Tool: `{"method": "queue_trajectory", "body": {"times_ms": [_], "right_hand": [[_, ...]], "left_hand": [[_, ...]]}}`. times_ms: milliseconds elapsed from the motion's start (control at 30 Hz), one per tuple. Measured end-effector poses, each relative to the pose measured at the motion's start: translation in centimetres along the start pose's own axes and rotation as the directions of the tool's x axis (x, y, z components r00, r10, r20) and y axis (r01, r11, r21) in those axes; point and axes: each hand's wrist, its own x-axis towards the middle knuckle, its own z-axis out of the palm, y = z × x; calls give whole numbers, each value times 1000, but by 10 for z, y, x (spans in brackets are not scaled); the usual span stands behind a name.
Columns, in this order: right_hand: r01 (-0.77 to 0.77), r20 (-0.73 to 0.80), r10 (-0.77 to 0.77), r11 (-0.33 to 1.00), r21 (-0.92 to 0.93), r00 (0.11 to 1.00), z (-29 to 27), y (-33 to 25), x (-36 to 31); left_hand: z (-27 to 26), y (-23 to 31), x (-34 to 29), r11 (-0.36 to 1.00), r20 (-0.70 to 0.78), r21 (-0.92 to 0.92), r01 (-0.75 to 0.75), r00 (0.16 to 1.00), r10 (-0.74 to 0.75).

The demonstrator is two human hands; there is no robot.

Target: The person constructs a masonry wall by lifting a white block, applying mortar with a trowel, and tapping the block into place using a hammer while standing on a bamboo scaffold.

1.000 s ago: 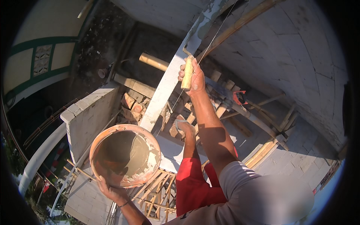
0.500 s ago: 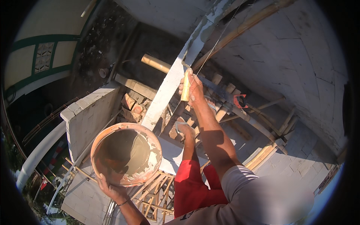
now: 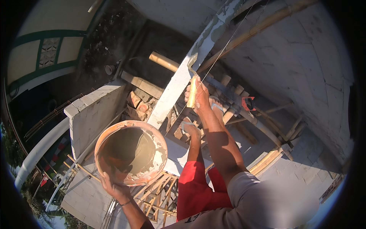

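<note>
My left hand (image 3: 113,187) grips the lower left side of an orange bucket (image 3: 100,149), tilted so its inside faces up at me. Grey wet mortar (image 3: 129,147) lies in it, and dried smears coat its rim. Farther off, my right hand (image 3: 200,93) is closed round the pale wooden handle of a trowel (image 3: 192,94). Its blade rests at the top of a narrow white block wall (image 3: 173,86), beside a strip of wet mortar (image 3: 213,28) that runs away along the wall top. A taut string (image 3: 225,45) passes close to the right hand.
A bamboo pole (image 3: 162,61) juts out left of the wall. Below lie broken bricks (image 3: 139,105). A red-handled saw (image 3: 248,104) sits on the timber scaffold to the right. My sandalled feet (image 3: 187,126) stand on planks. A low block wall (image 3: 93,112) rises at left.
My right hand and the trowel sit slightly lower and farther right in view. The bucket is a little higher, still held by my left hand. The whole view has shifted slightly.
</note>
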Motion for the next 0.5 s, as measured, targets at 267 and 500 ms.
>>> {"method": "queue_trajectory", "body": {"times_ms": [267, 500], "right_hand": [[-72, -26, 70, 994, -82, 997, -11, 2, -9], [-93, 79, 99, 993, -72, 992, -9, -9, -15]], "left_hand": [[6, 5, -4, 998, 45, -44, 43, 998, -41], [10, 0, -4, 1000, -51, -2, -19, 999, 19]]}}
